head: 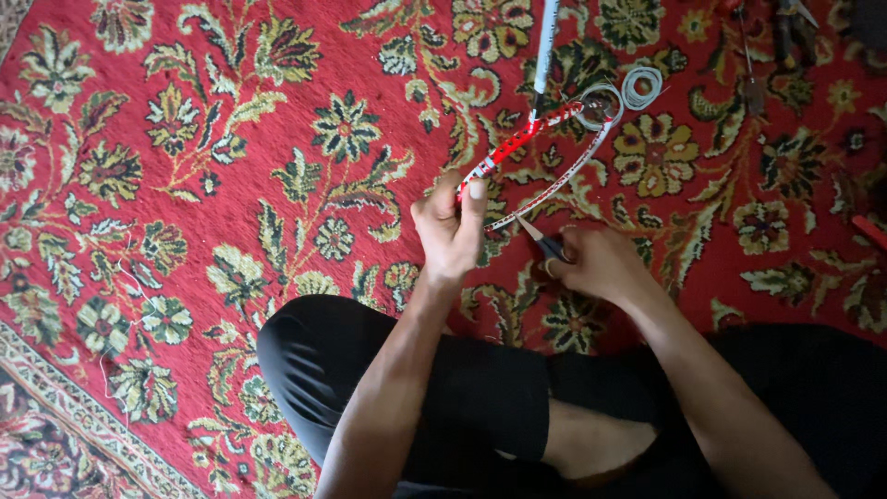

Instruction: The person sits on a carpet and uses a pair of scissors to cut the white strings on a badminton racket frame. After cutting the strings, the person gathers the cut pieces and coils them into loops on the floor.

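Black-clad knees (407,388) sit crossed on the red floral carpet (185,185). Above them the left hand (450,231) pinches the lower end of a red-and-white racket frame (517,143), which runs up and away from the fingers toward coiled white string (640,88). Just beside it, the right hand (601,263) closes round what looks like small pliers (545,242), tips pointing at the frame.

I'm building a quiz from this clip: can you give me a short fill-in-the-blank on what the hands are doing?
1. The left hand grips a red and white ____.
2. The right hand holds small ____.
3. Two white cord coils lie on the ____ carpet.

Missing words: racket frame; pliers; red patterned.
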